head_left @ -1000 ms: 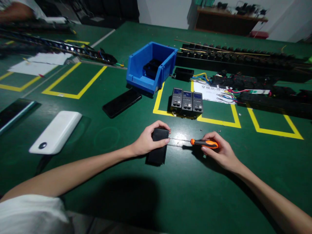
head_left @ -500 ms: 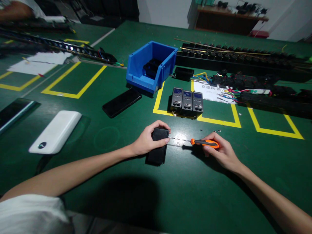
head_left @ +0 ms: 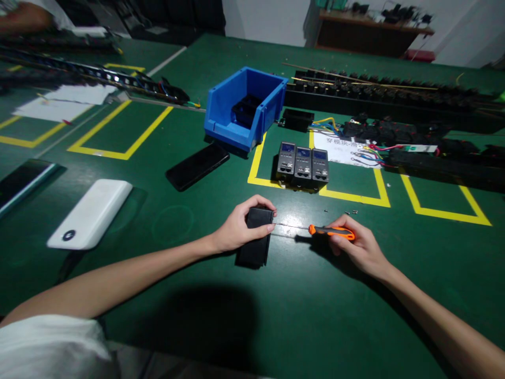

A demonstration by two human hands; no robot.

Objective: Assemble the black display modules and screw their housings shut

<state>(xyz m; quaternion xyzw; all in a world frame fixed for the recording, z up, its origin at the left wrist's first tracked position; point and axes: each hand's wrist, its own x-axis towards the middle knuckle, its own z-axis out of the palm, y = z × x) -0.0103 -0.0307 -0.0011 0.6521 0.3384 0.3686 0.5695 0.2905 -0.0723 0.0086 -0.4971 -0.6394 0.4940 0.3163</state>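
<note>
My left hand is closed around the upper part of a black rectangular module on the green table. Fingers wrap its far end and the thumb lies across it. In my right hand is an orange and black screwdriver, held level by its handle. The thin shaft points left, and its tip is at the module's right edge by my left thumb; the exact contact is too small to tell. A few small screws lie just beyond my right hand.
Three grey modules stand beyond my hands, near a blue bin with black parts. A black phone and a white power bank lie left. Wired black assemblies run along the right. Another person's arm shows far left.
</note>
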